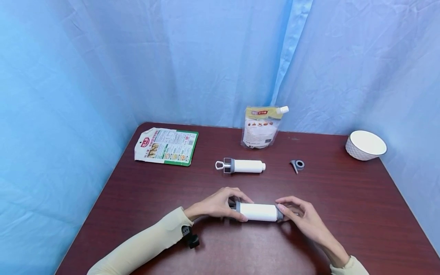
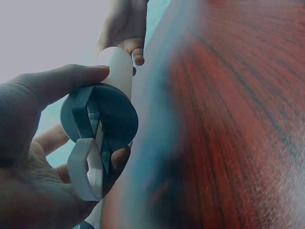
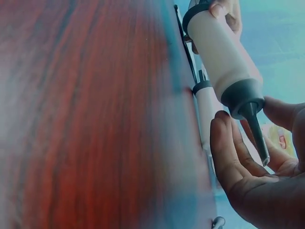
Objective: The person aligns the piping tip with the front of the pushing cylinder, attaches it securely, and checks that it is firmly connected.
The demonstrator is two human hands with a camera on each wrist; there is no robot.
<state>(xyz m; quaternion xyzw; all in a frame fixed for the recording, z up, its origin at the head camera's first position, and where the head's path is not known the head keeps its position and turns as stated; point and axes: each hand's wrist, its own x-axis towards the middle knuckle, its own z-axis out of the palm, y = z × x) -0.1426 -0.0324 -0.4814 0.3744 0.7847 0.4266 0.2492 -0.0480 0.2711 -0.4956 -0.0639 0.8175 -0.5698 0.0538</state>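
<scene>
Just above the table lies a white piping syringe (image 1: 258,212), held level between both hands. My left hand (image 1: 220,204) grips its plunger end, thumb and fingers around the grey collar (image 2: 121,117); a white loop handle (image 2: 86,169) sticks out toward the palm. At the other end my right hand (image 1: 306,219) pinches the grey nozzle cap (image 3: 242,93), with the thumb at its rim and the fingers curved below. The cap's tapered grey spout (image 3: 257,136) points into the right palm.
Behind the hands lie a second white syringe (image 1: 247,166) and a loose grey nozzle cap (image 1: 299,165). Farther back are a flat green-and-white packet (image 1: 168,147), a standing spouted pouch (image 1: 260,128) and a white bowl (image 1: 364,151). Blue curtains (image 1: 206,57) surround the table.
</scene>
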